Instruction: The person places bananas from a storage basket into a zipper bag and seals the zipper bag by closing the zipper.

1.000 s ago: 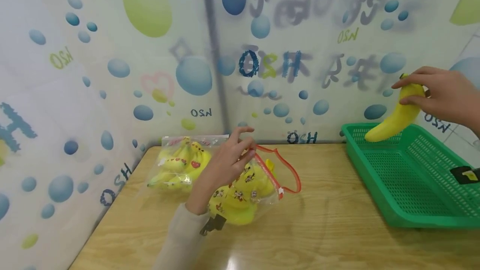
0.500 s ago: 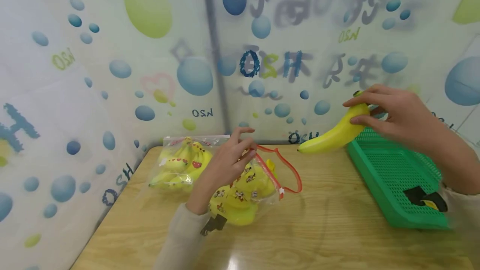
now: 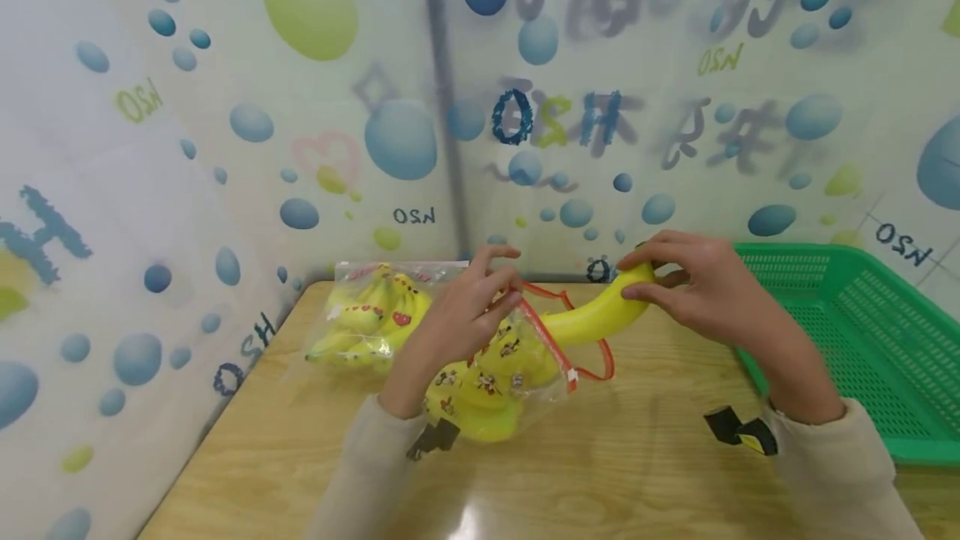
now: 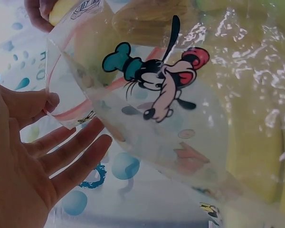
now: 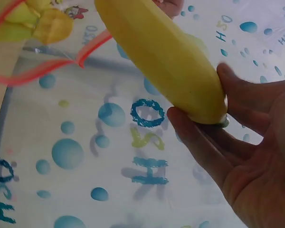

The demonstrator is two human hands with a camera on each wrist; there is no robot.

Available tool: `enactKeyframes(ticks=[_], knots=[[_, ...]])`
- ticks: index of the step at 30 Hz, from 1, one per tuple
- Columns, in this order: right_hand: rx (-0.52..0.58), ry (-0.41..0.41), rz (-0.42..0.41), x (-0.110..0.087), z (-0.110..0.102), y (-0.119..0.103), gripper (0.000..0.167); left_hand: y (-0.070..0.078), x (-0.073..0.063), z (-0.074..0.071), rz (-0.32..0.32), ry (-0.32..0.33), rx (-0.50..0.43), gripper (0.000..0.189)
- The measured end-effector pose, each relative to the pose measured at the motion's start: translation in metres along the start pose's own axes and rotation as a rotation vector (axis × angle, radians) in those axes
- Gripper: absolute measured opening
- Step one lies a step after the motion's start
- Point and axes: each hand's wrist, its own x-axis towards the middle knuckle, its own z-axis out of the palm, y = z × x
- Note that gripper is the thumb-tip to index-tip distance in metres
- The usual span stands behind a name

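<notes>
My right hand point(image 3: 705, 294) pinches one end of a yellow banana point(image 3: 611, 311) between thumb and fingers. The banana's far end overlaps the red-edged mouth of a clear zip bag point(image 3: 543, 386) printed with cartoon figures. Yellow fruit shapes lie inside that bag. At its mouth, my left hand point(image 3: 468, 315) holds the rim up. In the left wrist view, the thumb and index finger pinch the bag's edge while the other fingers spread. The right wrist view shows the banana point(image 5: 171, 61) gripped near its dark tip, with the red bag rim point(image 5: 33, 71) to the left.
Behind the left hand lies another clear bag point(image 3: 356, 332) holding bunches of bananas. A green perforated basket point(image 3: 810, 255) stands on the right of the wooden table point(image 3: 622, 473). A wall covering with bubble prints point(image 3: 401, 140) rises at the table's back edge.
My right hand has carried the banana leftward and down from above the green basket to the bag's mouth. The left hand keeps its place at the rim. The view has shifted slightly.
</notes>
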Motion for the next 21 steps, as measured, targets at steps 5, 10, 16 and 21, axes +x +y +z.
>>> enactKeyframes(ticks=[5,10,16,21], knots=[[0.091,-0.040,0.080,-0.002,0.017,0.001,0.022,0.000,0.001,-0.001,0.003,0.009,0.006,0.009],[0.210,-0.047,0.089,-0.004,0.038,0.007,0.020,-0.001,0.001,0.001,0.014,0.010,0.014,0.009],[0.290,-0.078,0.116,0.000,0.058,0.012,0.017,0.000,0.000,0.000,0.016,0.028,0.011,0.010],[0.299,-0.117,0.091,0.001,0.071,0.015,0.015,0.001,0.001,0.000,0.027,0.035,0.018,0.010]])
